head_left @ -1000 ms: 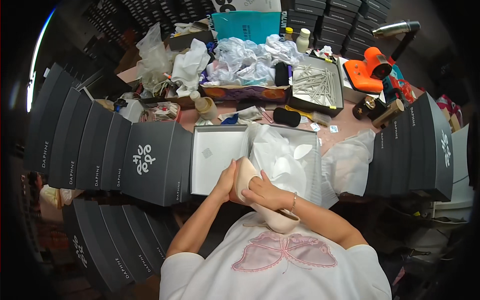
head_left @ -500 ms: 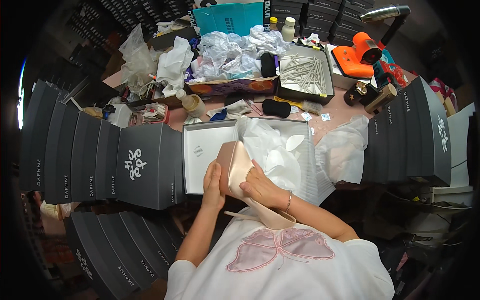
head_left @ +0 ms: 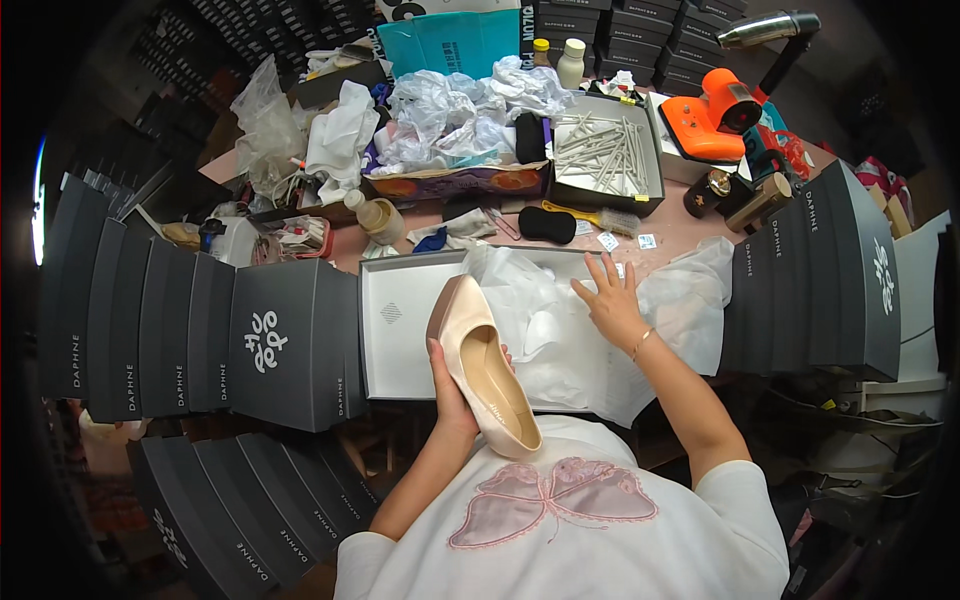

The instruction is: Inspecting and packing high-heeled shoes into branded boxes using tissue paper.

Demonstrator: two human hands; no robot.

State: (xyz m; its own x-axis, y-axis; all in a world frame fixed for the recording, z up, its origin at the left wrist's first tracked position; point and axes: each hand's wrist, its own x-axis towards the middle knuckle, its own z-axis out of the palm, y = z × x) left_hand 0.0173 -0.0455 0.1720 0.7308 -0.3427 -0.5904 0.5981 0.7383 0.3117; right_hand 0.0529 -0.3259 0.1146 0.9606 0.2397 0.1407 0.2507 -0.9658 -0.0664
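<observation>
A beige pointed-toe pump (head_left: 511, 410) is held in my left hand (head_left: 453, 398), which wraps round it from the left and below. Its toe points away from me, its opening faces up, and the pale insole shows. The heel is hidden. My right hand (head_left: 616, 308) is apart from the shoe, fingers spread, over the far right part of an open shoebox (head_left: 392, 345). White tissue paper (head_left: 525, 305) fills the right side of the box and spills over its edge; below my right hand it lies crumpled.
Dark shoeboxes (head_left: 290, 340) stand in rows at left, with more (head_left: 815, 285) at right. Beyond the open box are a black oval pad (head_left: 547, 225), a yellow-handled brush (head_left: 600, 217), a bottle (head_left: 378, 217), a box of white sticks (head_left: 605, 155) and an orange device (head_left: 708, 118).
My right hand has let go of the pump and moved up and right, its fingers spreading. The pump has turned in my left hand so its opening now shows.
</observation>
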